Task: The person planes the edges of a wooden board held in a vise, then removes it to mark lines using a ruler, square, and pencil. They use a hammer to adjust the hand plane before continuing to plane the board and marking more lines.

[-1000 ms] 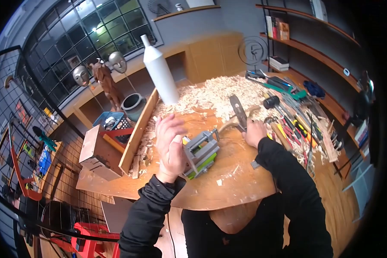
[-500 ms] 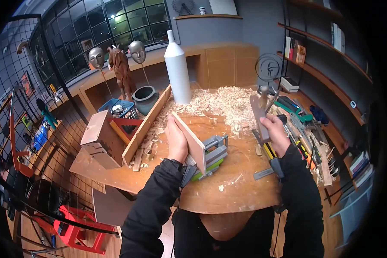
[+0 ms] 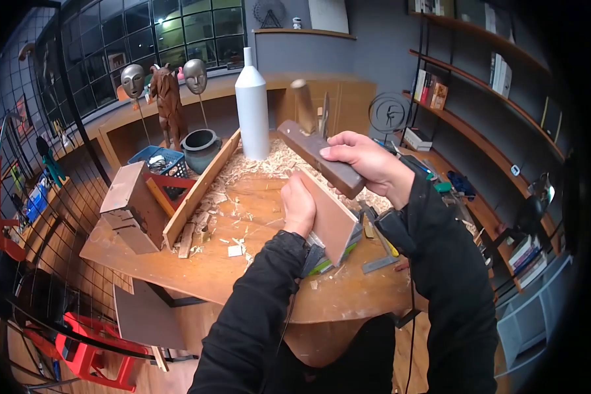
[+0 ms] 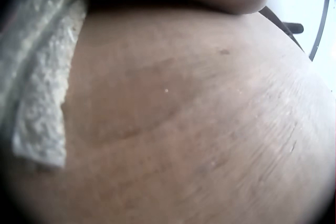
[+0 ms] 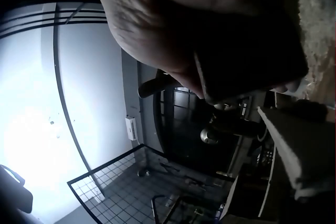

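Wooden plane (image 3: 312, 148) in the right hand (image 3: 369, 161), brown board (image 3: 333, 218) in the left hand (image 3: 298, 209), both hands in a grip

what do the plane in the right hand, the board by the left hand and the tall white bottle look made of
Plane: probably wood, a dull dark brown block with a rounded, paler handle that also looks wooden.
Board: likely wood or wood-based sheet; matte brown face, paler edge.
Bottle: smooth, even white, little gloss; ceramic or painted metal would fit, cannot tell which.
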A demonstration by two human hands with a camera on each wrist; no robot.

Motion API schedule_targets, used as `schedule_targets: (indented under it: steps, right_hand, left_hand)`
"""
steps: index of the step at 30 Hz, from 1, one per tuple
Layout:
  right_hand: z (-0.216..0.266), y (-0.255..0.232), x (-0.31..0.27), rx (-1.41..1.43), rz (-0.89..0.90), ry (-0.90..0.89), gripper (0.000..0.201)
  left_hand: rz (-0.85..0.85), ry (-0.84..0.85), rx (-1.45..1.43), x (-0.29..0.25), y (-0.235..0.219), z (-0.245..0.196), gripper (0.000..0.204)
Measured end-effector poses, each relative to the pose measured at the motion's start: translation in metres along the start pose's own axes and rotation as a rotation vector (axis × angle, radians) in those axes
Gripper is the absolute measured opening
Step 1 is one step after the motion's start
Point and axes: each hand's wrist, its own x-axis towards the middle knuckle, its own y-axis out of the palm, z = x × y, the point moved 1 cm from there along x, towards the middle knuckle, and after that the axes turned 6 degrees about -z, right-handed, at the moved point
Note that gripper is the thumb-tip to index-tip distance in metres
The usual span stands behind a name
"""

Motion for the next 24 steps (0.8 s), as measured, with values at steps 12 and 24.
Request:
schedule_targets:
  steps: [12,24]
  right_hand:
    - [0.019,0.057,-0.01,-1.04,-0.174,-0.412,0.083]
    - [0.022,0.01,-0.147,-1.161,-0.111,-0.481,0.079]
  left_hand:
    - [0.042,0.068,0.059,0.0,0.005,0.012,0.054]
    - [0.26,0.137,0.127,-0.013,-0.017,-0.027,0.034]
